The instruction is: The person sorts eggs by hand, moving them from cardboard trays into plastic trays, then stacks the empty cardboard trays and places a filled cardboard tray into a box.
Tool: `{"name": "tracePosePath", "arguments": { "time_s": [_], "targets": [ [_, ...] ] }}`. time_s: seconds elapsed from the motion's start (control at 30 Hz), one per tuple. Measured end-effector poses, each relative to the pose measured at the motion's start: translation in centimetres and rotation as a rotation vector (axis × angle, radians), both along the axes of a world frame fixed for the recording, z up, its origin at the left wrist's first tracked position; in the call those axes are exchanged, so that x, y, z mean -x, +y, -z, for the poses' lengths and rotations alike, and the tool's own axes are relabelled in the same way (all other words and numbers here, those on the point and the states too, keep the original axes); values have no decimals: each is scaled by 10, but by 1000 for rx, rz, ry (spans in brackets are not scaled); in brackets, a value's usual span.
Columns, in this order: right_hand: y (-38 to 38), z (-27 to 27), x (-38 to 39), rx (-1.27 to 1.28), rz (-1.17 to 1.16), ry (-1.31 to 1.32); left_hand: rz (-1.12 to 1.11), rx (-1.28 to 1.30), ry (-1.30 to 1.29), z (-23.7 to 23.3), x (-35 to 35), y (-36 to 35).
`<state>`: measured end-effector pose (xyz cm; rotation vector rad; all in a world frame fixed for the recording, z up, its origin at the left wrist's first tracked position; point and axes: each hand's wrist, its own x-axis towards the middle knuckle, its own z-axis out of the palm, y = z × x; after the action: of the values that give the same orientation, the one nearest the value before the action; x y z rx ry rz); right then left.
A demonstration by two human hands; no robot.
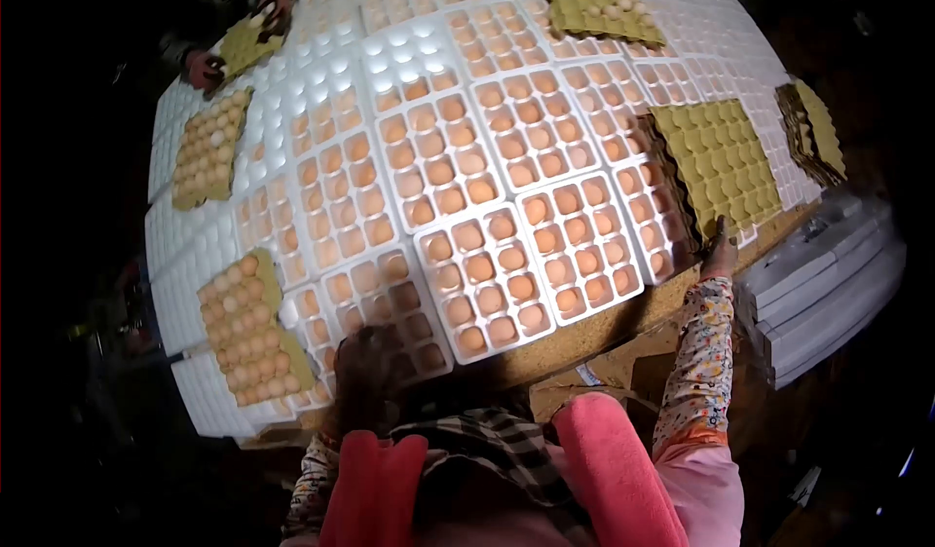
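Observation:
My right hand (719,255) is at the near edge of a stack of yellow-green egg trays (726,162), with a digit over the top tray's rim. The top tray has bare cups. In deep shadow, my left hand (366,360) is low over a white egg tray (401,289) at the table's near edge; its fingers are too dark to make out. Brown eggs (479,268) sit singly in the compartments of the white trays around it. Left of that hand lies a yellow-green tray full of eggs (249,328).
White trays cover the table (545,352), many with eggs. Another full egg tray (209,148) lies at left, a partly filled one (604,3) at the back. Another person's hands (206,68) hold a tray at upper left. Wrapped white trays (823,284) are stacked at right.

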<state>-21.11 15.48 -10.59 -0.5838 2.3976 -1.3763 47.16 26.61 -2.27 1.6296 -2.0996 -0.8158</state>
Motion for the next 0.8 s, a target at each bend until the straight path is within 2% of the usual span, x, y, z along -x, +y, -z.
{"name": "tracePosePath", "arguments": {
  "time_s": [0.03, 0.07, 0.1, 0.13, 0.17, 0.2, 0.23, 0.27, 0.3, 0.33, 0.37, 0.4, 0.43, 0.47, 0.53, 0.57, 0.6, 0.63, 0.67, 0.7, 0.73, 0.77, 0.8],
  "targets": [
    [7, -1, -1, 132, -81, -139, -282, -325, 386, -11, 7, 16],
    [6, -5, -18, 254, -156, -304, -154, -182, 63, -33, 3, 21],
    [1, -66, -85, 64, -45, -293, -54, -14, -260, -55, 1, 26],
    [0, -56, -98, 50, 24, -149, -76, 13, -174, -45, -17, 44],
    [4, -46, -121, 207, -102, -174, -75, 47, -193, -38, -35, 60],
    [11, -69, -189, 363, -324, -396, -120, 125, -236, -40, -54, 74],
    [13, -89, -260, 464, -668, -277, -242, 131, -304, -45, -76, 87],
    [14, -34, -264, 349, -488, -355, -341, 139, -360, -47, -100, 95],
    [23, -57, -352, 295, -638, -443, -534, -10, -112, -37, -135, 102],
    [38, -71, -432, 248, -949, -366, -528, 6, -130, -25, -168, 106],
    [56, -85, -507, 141, -1028, -614, -523, 22, -147, -19, -199, 107],
    [78, -93, -571, 77, -1237, -704, -329, 204, -432, -28, -221, 102],
    [95, -103, -623, -6, -1504, -443, -186, 167, -436, -20, -243, 97],
    [109, -96, -668, 43, -1665, -57, -92, 115, -541, -4, -256, 96],
    [138, -88, -735, -17, -1849, 491, 85, 16, -586, 11, -280, 81],
    [151, -77, -757, -85, -1846, 724, 159, -76, -615, 9, -286, 77],
    [162, -66, -771, -165, -1845, 967, 112, -29, -468, 2, -300, 72],
    [169, -62, -779, -153, -1769, 1043, 56, -3, -305, -2, -306, 73],
    [165, -59, -782, -76, -1711, 914, 2, 20, -149, -3, -309, 76],
    [160, -63, -781, -51, -1715, 747, -322, 89, 70, 10, -307, 84],
    [151, -70, -782, -11, -1701, 578, -421, -108, 674, 1, -315, 71],
    [151, -81, -779, -114, -1563, 201, -470, -223, 903, 3, -325, 61],
    [148, -59, -763, -133, -1337, -395, -530, -353, 1137, 10, -335, 52]
  ]
}}
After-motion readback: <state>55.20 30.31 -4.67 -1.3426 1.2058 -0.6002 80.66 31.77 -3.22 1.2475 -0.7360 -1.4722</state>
